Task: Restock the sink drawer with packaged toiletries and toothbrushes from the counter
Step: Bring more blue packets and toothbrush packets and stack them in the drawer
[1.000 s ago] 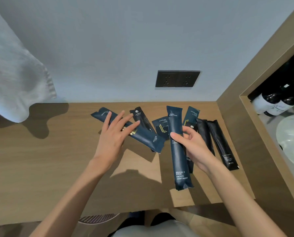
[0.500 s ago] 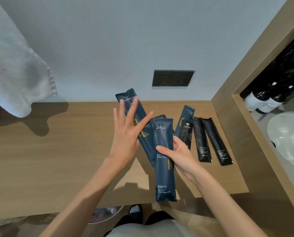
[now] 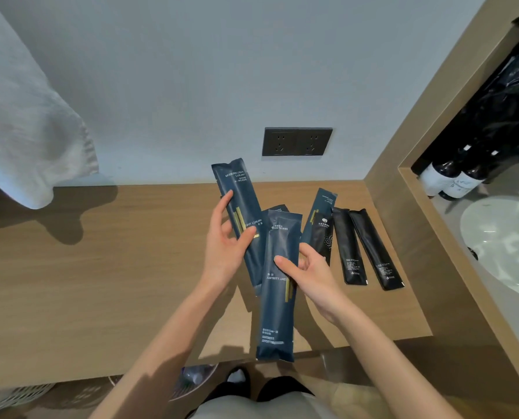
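Note:
My left hand (image 3: 225, 247) grips a long navy packet marked "Modern Light Luxury" (image 3: 238, 195), lifted upright above the wooden counter (image 3: 101, 267). My right hand (image 3: 308, 272) holds a second navy packet, a dental kit (image 3: 278, 313), thumb on its front, its lower end hanging past the counter's front edge. Behind them lies another navy packet (image 3: 320, 207), with a small black dotted packet (image 3: 323, 237) on it. Two slim black packets (image 3: 347, 249) (image 3: 373, 246) lie side by side further right. No drawer is in view.
A grey towel (image 3: 25, 131) hangs at the upper left. A dark double socket (image 3: 297, 141) sits on the wall. To the right, past a wooden divider (image 3: 409, 189), are a white basin (image 3: 506, 243) and dark bottles (image 3: 451, 176). A bin (image 3: 191, 379) stands below the counter.
My left hand has lifted the long navy packet off the counter and now curls round it. My right hand still holds the dental kit packet, drawn slightly nearer to me.

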{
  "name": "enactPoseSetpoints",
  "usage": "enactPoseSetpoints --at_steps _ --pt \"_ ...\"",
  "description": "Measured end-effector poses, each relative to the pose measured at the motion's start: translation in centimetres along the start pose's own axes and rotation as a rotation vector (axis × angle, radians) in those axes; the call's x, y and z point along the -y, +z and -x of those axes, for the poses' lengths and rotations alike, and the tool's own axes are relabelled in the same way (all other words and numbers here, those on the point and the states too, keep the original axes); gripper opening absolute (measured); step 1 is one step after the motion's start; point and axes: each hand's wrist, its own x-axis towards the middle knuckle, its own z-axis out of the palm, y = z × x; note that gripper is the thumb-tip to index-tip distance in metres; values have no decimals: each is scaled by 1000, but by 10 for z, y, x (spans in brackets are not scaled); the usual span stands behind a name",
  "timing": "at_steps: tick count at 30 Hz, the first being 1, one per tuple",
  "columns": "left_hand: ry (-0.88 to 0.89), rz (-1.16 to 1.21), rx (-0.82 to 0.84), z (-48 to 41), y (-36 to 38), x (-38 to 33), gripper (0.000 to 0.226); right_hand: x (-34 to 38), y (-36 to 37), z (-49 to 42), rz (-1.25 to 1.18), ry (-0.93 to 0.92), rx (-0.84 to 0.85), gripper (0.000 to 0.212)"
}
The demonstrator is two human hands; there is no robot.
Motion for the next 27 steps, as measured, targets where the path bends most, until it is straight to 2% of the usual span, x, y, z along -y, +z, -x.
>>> enactPoseSetpoints --at_steps 3,8,12,18,22,27 --pt "52 -116 19 0 -11 -1 70 6 -11 4 89 8 -11 8" --pt "-23 -334 210 8 -21 -5 65 18 -36 -1 121 -19 -98 17" --pt "-64 -351 327 25 -14 1 52 26 -37 -8 43 -4 -88 14" --pt "-182 -93 228 38 0 10 36 17 -23 -18 75 -19 -195 13" --pt "-163 -134 180 39 -3 8 60 11 -11 -24 54 -28 -216 17" --pt "-232 -95 114 30 -14 6 64 5 -9 -40 119 -60 -212 20"
